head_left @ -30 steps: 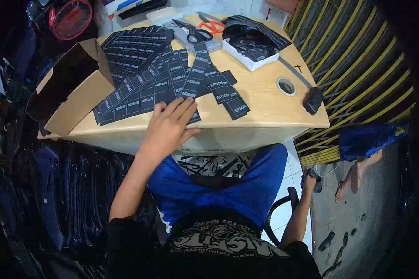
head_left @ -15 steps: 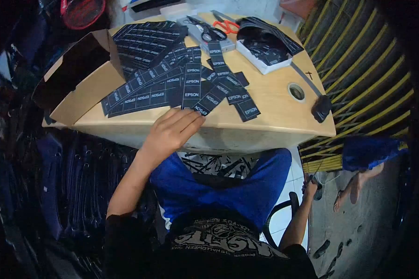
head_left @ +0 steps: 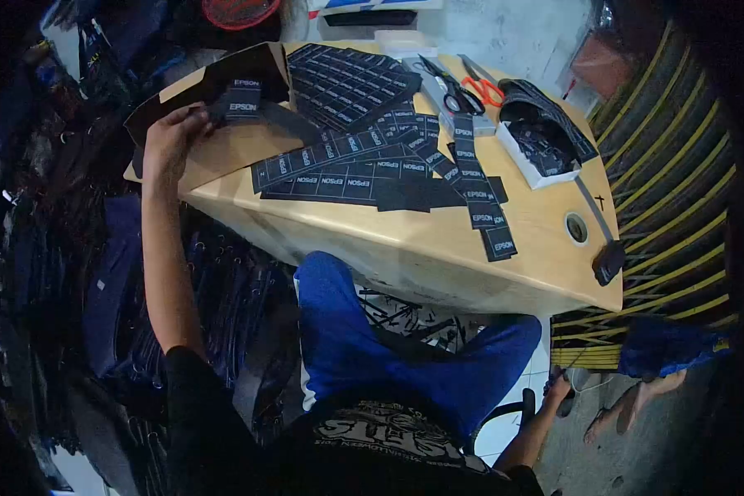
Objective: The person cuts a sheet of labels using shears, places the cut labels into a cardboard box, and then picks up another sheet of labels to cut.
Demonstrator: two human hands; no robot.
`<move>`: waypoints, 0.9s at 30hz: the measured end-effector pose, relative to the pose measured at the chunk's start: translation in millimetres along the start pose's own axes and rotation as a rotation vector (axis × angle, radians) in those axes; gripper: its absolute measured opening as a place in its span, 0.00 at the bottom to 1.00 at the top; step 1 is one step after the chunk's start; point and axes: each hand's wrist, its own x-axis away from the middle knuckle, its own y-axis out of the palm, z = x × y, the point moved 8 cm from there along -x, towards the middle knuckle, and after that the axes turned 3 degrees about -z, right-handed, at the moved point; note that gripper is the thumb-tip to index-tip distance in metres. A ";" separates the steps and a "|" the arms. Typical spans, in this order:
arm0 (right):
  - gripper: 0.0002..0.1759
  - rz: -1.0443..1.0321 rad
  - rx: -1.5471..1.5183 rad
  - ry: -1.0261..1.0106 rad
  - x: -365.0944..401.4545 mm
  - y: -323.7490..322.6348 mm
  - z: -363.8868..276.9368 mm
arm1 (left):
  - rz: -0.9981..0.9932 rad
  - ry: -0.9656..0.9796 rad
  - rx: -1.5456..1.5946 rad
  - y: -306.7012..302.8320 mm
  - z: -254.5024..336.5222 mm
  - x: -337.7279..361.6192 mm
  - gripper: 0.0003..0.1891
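Note:
Over the open cardboard box [head_left: 240,149], my left hand [head_left: 178,136] pinches the end of a black label strip [head_left: 242,108] printed EPSON in white. Part of the strip stretches right across the box's edge, blurred by motion. On the table beside the box, several more EPSON label strips [head_left: 322,183] overlap in a loose pile, with a larger labelled sheet [head_left: 347,83] behind them. Far from the table, low at my right side, my right hand [head_left: 558,387] is closed around something dark and thin that I cannot make out.
Black-handled scissors [head_left: 459,95] lie on a grey box, with orange-handled scissors [head_left: 481,89] alongside. A white box [head_left: 546,165] holds dark pieces. Near the table's right end are a round hole [head_left: 576,227] and a black object [head_left: 609,263]. Another person's foot [head_left: 608,422] shows at the right.
My left hand has moved from the label strips at the table's front edge leftward to the cardboard box, bringing a strip along. The view has turned. My right hand stays low.

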 end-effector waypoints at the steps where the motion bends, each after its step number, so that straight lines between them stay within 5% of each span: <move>1: 0.15 -0.002 -0.006 -0.002 5.8 5.0 -8.9 | -0.031 -0.089 0.049 -3.9 -9.3 -8.3 0.11; 2: 0.16 0.013 -0.026 -0.016 13.1 6.0 -17.6 | -0.083 0.030 -0.158 -5.5 -4.4 -14.6 0.10; 7: 0.17 0.018 -0.096 0.067 5.0 11.1 -8.2 | 0.055 -0.041 -0.339 -36.6 -35.3 -62.8 0.15; 10: 0.18 0.009 -0.180 0.091 19.5 11.8 -18.3 | 0.113 -0.175 0.136 -98.1 -132.9 -160.1 0.16; 12: 0.17 0.020 -0.106 0.110 16.7 8.5 -18.6 | -0.131 0.277 0.229 -110.5 -186.2 -243.4 0.16; 15: 0.11 -0.018 -0.092 0.129 8.8 8.6 -7.5 | 0.005 0.225 0.048 -73.2 -118.9 -171.3 0.16; 16: 0.08 0.032 -0.157 0.140 9.3 6.0 -5.2 | 0.068 0.196 -0.040 -43.5 -70.4 -252.2 0.16; 17: 0.08 0.039 -0.158 0.145 5.4 4.8 3.2 | 0.130 0.168 -0.129 -54.0 -71.5 -121.8 0.15; 19: 0.09 -0.031 -0.026 -0.021 -13.2 2.4 11.4 | 0.185 0.140 -0.214 -34.3 -32.8 -85.1 0.15; 21: 0.19 -0.018 -0.098 0.020 -8.4 5.4 6.7 | 0.288 0.323 -0.994 -19.2 -3.6 -60.1 0.13; 23: 0.17 0.087 0.023 0.073 -15.0 1.0 15.2 | 0.241 0.291 -1.134 11.0 16.5 -18.4 0.12; 26: 0.13 0.024 -0.070 0.031 -23.5 8.6 26.9 | 0.129 0.586 -0.924 80.5 42.6 67.1 0.11; 27: 0.11 0.056 -0.119 -0.043 -33.5 7.4 39.5 | -0.025 0.509 -0.838 111.6 39.5 93.2 0.10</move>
